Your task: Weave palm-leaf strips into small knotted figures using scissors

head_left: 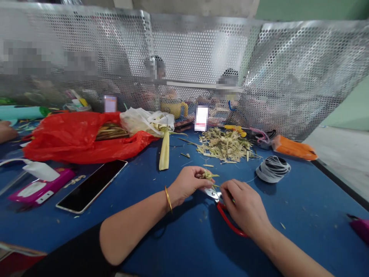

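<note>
My left hand (188, 182), with a gold bangle at the wrist, is closed in a pinch on a small piece of folded, pale yellow-green dried leaf (208, 175). Beside it, my right hand (245, 204) is closed around a pair of red-handled scissors (227, 221). The silver blades point left, just under my left fingertips, and are partly hidden by them. The right fingertips are pressed together near the leaf piece; whether they also pinch a thread or strip I cannot tell. A long flat leaf strip (164, 152) lies beyond my left hand.
A heap of leaf scraps (226, 144) lies ahead, with a spool of whitish line (272, 169) to its right. Leftward are a red plastic bag (69, 138), a phone (92, 186) and a magenta power strip (43, 188). A perforated metal screen (198, 42) stands behind.
</note>
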